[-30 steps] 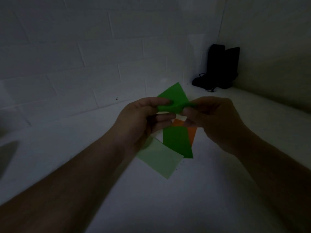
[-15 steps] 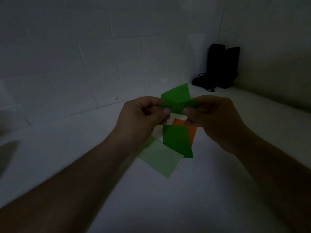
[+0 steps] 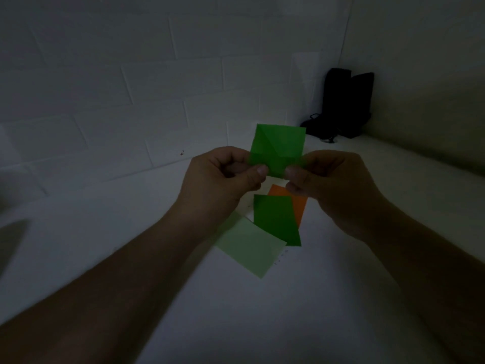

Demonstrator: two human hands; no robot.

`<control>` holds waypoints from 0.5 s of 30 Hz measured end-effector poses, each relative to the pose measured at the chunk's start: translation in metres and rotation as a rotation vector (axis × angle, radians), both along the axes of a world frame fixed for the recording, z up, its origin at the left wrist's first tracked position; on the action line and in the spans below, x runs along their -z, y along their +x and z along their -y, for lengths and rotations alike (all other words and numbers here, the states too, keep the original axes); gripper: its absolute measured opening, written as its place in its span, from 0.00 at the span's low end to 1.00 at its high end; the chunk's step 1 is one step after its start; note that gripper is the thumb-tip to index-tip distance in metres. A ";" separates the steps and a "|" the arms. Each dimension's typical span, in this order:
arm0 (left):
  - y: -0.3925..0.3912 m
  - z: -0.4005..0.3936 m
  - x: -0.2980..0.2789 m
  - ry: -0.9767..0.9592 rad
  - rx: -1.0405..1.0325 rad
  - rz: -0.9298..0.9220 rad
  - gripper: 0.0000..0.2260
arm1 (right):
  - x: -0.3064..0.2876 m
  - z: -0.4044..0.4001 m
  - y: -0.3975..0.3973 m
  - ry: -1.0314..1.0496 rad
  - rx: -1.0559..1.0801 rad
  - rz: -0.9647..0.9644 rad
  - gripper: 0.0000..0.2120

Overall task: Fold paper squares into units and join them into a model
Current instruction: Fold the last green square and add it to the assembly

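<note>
Nearest on the white table (image 3: 262,324), a pale green paper (image 3: 249,248) lies flat, its far corner tucked under a dark green paper (image 3: 275,219). Dark green paper overlaps an orange paper (image 3: 296,203) just beyond it. Above these, held off the table: left hand (image 3: 217,185) and right hand (image 3: 338,190), each pinching a lower corner of a creased green square (image 3: 278,148) between thumb and curled fingers. Square stands roughly upright, diagonal fold lines visible. Light dim. Far right corner of the table, against the brick wall (image 3: 131,88): a black object (image 3: 343,103), shape unclear.
</note>
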State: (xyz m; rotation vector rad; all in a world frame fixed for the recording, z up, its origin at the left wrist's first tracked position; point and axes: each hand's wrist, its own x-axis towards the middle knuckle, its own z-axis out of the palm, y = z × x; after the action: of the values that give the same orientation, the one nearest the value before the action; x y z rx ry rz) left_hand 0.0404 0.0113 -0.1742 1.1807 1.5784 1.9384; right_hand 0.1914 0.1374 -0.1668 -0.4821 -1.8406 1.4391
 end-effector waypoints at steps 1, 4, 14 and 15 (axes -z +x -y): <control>0.002 -0.001 0.000 0.008 0.001 0.032 0.06 | 0.001 0.000 0.000 0.024 0.022 0.001 0.04; 0.007 -0.004 0.000 0.019 -0.027 0.110 0.08 | 0.003 -0.001 -0.001 0.040 0.091 -0.017 0.07; 0.008 -0.006 0.000 -0.074 -0.051 0.265 0.18 | 0.003 -0.002 -0.003 -0.123 0.072 -0.079 0.17; 0.008 -0.006 0.000 -0.093 -0.029 0.276 0.17 | 0.003 -0.002 -0.003 -0.140 0.076 -0.083 0.17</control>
State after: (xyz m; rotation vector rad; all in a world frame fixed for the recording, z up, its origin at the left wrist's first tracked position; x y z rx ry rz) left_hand 0.0486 0.0177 -0.1746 0.8176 1.5269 1.9264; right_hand 0.1884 0.1391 -0.1695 -0.5472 -1.6468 1.5194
